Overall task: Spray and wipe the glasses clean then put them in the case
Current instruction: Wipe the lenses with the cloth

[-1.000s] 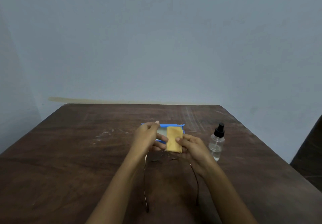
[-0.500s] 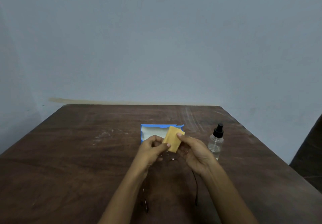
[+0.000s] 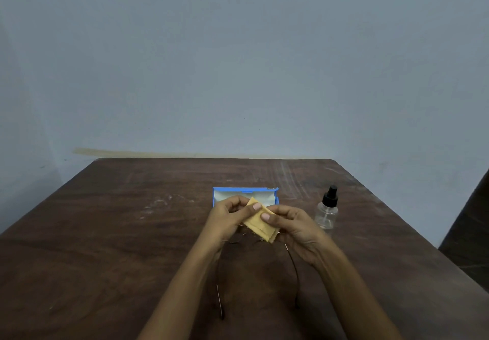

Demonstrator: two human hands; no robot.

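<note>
The hands meet over the middle of the tabletop, both closed on one folded cloth. The left hand point(image 3: 227, 220) pinches its far corner, thumb on top. The right hand point(image 3: 293, 227) pinches its middle in the same way, fingers curled beneath. The yellow cloth point(image 3: 258, 224) is a soft, matte rectangle with a zigzag-cut near edge. It is held tilted over the front of the glasses point(image 3: 294, 268) and hides the lenses; whether the fingers also grip the frame cannot be told. The glasses are of thin metal wire, and their two slender temples run unfolded from under the hands toward the near edge, between the forearms.

Just behind the hands, toward the far edge, lies the case point(image 3: 246, 189), a blue rectangular box, open, with a pale lining. Nearer the right edge, apart from the right hand, the spray bottle point(image 3: 327, 212) stands upright; it has a clear rounded body and a black pump head.

The tabletop point(image 3: 119, 233) is dark brown wood with visible grain, pale scuffs and scratches, and rounded far corners. Behind it rises a plain blue-grey wall point(image 3: 238, 61) with a tan strip along its foot.
</note>
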